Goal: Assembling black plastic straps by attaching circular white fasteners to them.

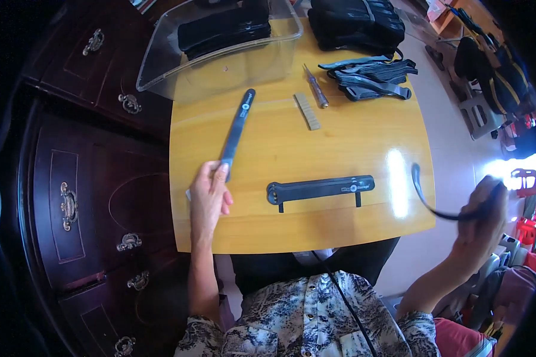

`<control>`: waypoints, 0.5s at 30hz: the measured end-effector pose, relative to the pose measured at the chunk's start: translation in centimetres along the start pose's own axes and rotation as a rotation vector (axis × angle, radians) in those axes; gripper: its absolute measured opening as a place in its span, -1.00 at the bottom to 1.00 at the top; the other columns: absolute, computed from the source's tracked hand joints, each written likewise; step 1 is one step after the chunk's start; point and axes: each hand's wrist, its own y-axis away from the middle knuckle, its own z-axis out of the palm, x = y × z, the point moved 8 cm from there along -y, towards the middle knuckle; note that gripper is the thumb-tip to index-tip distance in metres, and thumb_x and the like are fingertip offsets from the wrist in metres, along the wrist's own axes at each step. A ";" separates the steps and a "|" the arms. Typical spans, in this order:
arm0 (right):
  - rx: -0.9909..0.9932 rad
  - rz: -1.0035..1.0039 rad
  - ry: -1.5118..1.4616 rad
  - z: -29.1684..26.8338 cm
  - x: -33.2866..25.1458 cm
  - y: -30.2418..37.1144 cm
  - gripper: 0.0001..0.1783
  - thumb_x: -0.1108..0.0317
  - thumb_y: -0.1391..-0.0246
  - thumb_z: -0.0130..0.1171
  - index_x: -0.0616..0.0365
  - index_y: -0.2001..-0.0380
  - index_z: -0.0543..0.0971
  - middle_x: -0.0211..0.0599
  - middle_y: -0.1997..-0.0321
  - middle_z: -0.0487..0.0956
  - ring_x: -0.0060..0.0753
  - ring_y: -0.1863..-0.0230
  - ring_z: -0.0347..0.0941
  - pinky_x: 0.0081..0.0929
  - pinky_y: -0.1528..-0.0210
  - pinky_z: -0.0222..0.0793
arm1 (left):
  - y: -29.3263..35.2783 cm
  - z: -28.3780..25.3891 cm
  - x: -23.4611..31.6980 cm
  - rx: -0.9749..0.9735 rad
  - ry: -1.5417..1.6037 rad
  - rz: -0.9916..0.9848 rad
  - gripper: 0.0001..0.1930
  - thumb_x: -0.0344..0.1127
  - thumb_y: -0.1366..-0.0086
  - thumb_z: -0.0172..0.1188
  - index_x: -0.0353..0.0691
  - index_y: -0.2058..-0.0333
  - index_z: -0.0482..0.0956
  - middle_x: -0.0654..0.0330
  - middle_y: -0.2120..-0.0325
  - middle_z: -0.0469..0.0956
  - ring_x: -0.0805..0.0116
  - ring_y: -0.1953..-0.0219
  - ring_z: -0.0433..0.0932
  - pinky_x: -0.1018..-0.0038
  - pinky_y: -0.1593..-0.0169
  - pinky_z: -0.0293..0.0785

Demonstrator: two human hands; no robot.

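Between the thumb and fingers of my left hand (209, 189) is the lower end of a dark flat strap (237, 131). Its rounded far end, with a white printed mark, points away over the table. My right hand (483, 208), closed and partly blurred, is raised past the table's right edge. A thin dark strap (426, 199) hangs from it in a curve. On the near part of the table, between my hands, lies a stack of dark straps (318, 188). Two short black tabs stick out under its near side.
A clear plastic bin (232, 74) holding black strap bundles stands far left on the yellow table (351, 137). A tan segmented strip (307, 111), a screwdriver (317, 89), loose grey straps (369, 77) and a black bundle (357, 24) lie farther back. Dark drawers (95, 178) flank the left.
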 end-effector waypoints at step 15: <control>-0.704 -0.369 0.446 13.4 4.0 11.0 -0.61 0.41 0.11 0.34 0.13 0.12 0.62 -0.44 0.52 0.50 -0.55 0.61 0.43 -0.56 0.63 0.40 | 12.5 9.2 7.1 -0.514 -0.104 0.378 -0.64 -0.41 0.03 0.40 -0.25 0.26 0.45 0.18 0.56 0.46 0.30 0.56 0.52 0.42 0.46 0.46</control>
